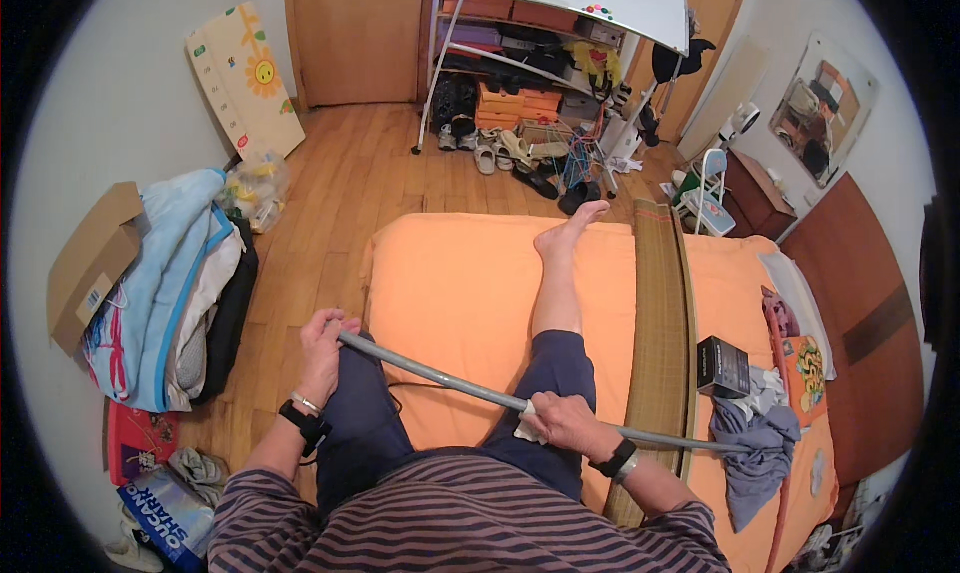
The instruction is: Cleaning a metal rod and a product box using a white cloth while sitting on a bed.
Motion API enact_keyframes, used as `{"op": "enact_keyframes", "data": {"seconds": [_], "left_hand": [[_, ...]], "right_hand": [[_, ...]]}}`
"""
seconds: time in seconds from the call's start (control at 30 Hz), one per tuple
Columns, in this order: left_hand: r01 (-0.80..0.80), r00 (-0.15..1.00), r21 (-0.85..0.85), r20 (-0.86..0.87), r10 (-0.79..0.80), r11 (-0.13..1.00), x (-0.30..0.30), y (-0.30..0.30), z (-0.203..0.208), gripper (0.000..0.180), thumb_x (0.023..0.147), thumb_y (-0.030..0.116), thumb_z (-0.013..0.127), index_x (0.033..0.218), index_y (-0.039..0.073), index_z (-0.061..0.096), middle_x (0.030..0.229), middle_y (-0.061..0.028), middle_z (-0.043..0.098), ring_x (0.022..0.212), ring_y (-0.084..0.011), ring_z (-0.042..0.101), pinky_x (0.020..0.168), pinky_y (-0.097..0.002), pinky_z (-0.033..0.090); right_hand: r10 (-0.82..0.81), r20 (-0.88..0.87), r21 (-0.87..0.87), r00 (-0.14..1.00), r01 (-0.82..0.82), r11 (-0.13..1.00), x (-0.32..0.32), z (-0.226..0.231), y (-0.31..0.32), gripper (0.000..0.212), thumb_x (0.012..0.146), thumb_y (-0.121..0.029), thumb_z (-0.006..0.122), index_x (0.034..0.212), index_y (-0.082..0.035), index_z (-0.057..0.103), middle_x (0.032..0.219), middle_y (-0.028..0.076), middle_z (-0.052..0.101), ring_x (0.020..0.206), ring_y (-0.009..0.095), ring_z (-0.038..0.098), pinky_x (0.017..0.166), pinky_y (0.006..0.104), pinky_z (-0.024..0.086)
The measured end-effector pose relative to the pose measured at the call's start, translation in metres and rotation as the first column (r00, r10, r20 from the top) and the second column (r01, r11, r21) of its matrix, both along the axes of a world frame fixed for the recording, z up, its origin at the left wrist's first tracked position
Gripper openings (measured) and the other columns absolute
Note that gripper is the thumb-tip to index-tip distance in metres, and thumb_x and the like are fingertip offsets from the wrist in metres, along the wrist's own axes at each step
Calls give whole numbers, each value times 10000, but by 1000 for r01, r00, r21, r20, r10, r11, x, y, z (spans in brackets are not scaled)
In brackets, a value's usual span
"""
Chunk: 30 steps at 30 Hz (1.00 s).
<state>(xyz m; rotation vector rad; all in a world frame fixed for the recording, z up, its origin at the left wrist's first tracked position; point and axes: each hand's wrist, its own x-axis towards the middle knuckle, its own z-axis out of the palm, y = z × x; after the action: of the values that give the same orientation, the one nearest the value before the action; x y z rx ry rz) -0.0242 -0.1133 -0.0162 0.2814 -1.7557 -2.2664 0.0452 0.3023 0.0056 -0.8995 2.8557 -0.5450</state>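
A long grey pole point(430, 375) lies slantwise across my lap, its far right end reaching a crumpled grey-blue cloth point(757, 463) on the bed. Near its left end, my left hand point(320, 358) grips it above my left thigh. My right hand point(575, 423) is closed round the pole's middle, with a white cloth point(530, 425) pressed between fingers and pole. Parts of the cloth are hidden under the fingers. A thin dark cord point(398, 393) shows beside my left thigh.
I sit on a bed with an orange sheet point(450, 273). To the right lie a rolled woven mat point(655, 323) and a black box point(722, 366). Folded bedding point(165, 273) is piled at left. Shoes point(485, 160) and a whiteboard stand point(590, 3) are at the far side.
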Motion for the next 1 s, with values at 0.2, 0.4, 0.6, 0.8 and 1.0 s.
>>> {"op": "enact_keyframes", "data": {"seconds": [0.2,0.4,0.6,0.8,1.0], "left_hand": [[-39,998,5,48,39,999,10,0,10,176,992,40,483,1106,-62,571,1025,-129,601,950,-256,688,876,-351,574],[-33,999,38,26,32,999,8,-2,-1,189,989,81,522,1115,-40,594,931,-128,675,906,-206,682,813,-304,557],[-5,1000,-36,30,6,999,3,2,-3,150,961,68,554,1060,-19,625,941,-102,693,899,-152,677,809,-279,539],[-52,999,-97,-3,52,994,5,2,-10,169,990,88,511,1058,-29,611,958,-123,681,901,-189,685,793,-308,551],[-37,999,-114,-8,36,993,1,-1,-14,184,991,91,488,1084,-29,592,971,-162,680,882,-217,689,776,-330,564]], "right_hand": [[131,11,34,991,-131,991,-25,-2,-46,367,997,-346,536,889,4,526,749,221,631,642,407,643,567,480,522],[241,-58,-66,969,-245,967,-68,3,-174,363,993,-318,535,829,6,537,691,248,643,629,411,659,563,493,525],[224,-153,-21,963,-230,973,-101,1,-271,276,953,-283,565,929,-8,581,716,211,669,650,390,674,584,494,533],[196,-163,-20,967,-202,979,-85,7,-250,234,952,-252,573,950,-18,573,792,208,668,696,392,677,623,497,535],[126,-99,8,987,-126,992,-45,-1,-129,261,957,-282,610,899,-43,523,780,217,642,689,414,656,592,509,506]]}}
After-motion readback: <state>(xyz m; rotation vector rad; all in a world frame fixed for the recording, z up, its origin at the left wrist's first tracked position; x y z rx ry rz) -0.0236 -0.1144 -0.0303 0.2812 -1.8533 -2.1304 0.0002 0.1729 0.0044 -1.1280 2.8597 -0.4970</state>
